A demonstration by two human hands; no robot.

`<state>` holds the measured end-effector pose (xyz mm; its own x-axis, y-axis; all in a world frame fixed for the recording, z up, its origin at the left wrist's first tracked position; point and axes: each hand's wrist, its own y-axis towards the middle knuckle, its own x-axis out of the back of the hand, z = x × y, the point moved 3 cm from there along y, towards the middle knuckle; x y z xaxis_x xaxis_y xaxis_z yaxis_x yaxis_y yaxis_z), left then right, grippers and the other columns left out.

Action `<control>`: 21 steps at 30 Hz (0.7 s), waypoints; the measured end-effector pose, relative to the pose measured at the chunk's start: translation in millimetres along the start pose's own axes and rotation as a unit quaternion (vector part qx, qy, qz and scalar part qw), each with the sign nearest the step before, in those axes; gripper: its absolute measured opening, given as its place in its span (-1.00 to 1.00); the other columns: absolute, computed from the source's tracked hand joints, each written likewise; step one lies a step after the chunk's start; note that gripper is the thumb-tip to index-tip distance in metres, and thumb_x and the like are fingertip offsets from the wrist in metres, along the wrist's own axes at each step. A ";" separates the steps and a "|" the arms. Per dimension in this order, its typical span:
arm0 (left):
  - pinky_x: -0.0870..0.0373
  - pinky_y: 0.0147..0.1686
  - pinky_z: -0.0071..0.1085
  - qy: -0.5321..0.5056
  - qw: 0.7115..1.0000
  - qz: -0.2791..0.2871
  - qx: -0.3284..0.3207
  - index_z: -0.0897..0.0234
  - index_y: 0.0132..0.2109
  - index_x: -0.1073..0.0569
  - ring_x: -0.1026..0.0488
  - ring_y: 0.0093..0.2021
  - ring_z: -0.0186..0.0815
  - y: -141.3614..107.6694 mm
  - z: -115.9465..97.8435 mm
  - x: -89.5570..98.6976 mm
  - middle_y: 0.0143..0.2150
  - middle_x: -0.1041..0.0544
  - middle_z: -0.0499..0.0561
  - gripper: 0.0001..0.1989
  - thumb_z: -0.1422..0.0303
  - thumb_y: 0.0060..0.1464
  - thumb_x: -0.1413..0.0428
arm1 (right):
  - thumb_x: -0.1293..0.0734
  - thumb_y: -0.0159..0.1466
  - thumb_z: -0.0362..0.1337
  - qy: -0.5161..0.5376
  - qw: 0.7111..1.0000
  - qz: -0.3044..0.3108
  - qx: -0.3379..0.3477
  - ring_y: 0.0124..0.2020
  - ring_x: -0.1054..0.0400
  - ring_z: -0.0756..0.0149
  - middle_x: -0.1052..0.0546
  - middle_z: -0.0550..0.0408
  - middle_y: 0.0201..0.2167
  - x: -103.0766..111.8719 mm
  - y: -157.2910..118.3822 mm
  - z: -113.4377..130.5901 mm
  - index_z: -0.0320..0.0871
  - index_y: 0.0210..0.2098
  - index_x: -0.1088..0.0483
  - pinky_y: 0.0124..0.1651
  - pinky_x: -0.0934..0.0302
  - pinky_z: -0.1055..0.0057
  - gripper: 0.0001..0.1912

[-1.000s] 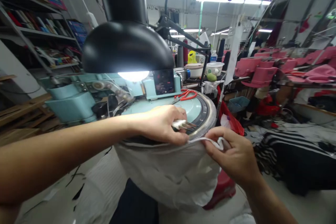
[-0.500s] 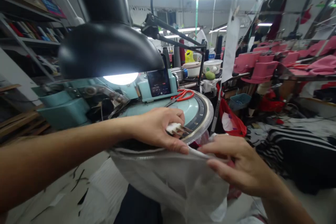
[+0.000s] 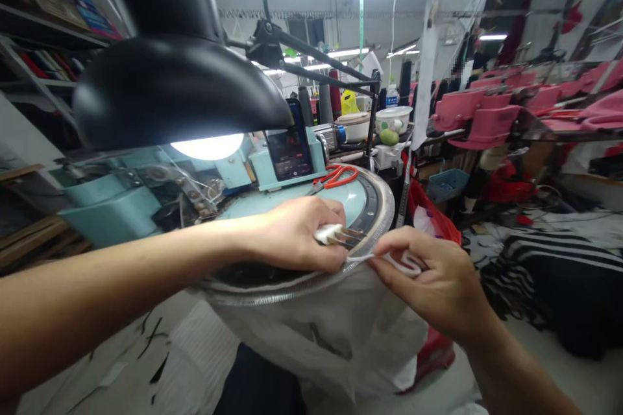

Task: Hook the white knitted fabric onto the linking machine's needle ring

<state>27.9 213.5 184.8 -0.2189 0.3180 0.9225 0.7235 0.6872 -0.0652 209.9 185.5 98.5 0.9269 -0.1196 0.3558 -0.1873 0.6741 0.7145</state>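
Note:
My left hand (image 3: 304,230) is closed around a small tool with a white handle (image 3: 329,233) and thin metal prongs pointing right. Its thumb and finger press at the rim of the round, toothed ring (image 3: 388,198) of a pale green linking machine. White knit fabric (image 3: 296,324) hangs from the front of this ring. At the rim's right side my right hand (image 3: 433,279) pinches the fabric's folded edge between thumb and forefinger, and a curled white strip (image 3: 409,262) shows inside the hand. The fabric edge between the two hands is pulled taut.
A black lamp (image 3: 180,91) hangs low at the left over the machine. Red-handled scissors (image 3: 338,176) and a phone (image 3: 289,146) are on the machine top. Bowls (image 3: 393,120) stand behind, and a red bag (image 3: 428,201) hangs at the right. Striped dark cloth (image 3: 559,272) lies farther right.
My right hand has moved up closer to the ring's rim, pinching the fabric edge there. More of the pronged tool shows in my left hand. The view has shifted slightly.

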 end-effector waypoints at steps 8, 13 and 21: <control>-0.20 -0.37 -0.50 0.002 1.000 0.012 -0.003 0.29 -0.49 -0.36 -0.30 -0.40 -0.43 8.2 -3.2 -0.4 -0.39 -0.35 -0.11 -0.83 0.37 0.00 -0.14 | -0.42 0.14 -0.23 0.034 0.988 0.035 -0.144 -0.40 -0.51 0.24 -0.62 0.02 -0.44 32.2 -23.1 -110.0 -0.16 -0.42 -0.60 -0.37 -0.34 0.44 -0.87; -0.18 -0.36 -0.46 0.008 1.000 0.004 -0.013 0.29 -0.48 -0.39 -0.30 -0.38 -0.39 12.5 -3.3 0.3 -0.37 -0.34 -0.08 -0.69 0.17 0.09 -0.18 | -0.27 0.32 -0.27 0.157 0.981 0.118 -0.002 -0.35 -0.51 0.29 -0.63 0.03 -0.39 22.7 -13.6 -52.2 -0.11 -0.27 -0.62 -0.32 -0.33 0.45 -0.75; -0.18 -0.38 -0.44 -0.002 1.000 0.013 0.017 0.30 -0.44 -0.40 -0.29 -0.39 -0.39 17.7 -0.7 -0.3 -0.36 -0.34 -0.08 -0.65 0.12 0.15 -0.13 | -0.44 0.22 -0.32 0.161 0.987 0.007 -0.006 -0.44 -0.46 0.37 -0.60 0.07 -0.44 8.5 8.6 -37.0 -0.16 -0.32 -0.59 -0.39 -0.30 0.53 -0.94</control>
<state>41.3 225.0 183.6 -0.2031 0.3377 0.9191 0.7061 0.7008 -0.1015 228.2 217.3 85.4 0.9800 0.1253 0.1547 -0.1983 0.6831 0.7029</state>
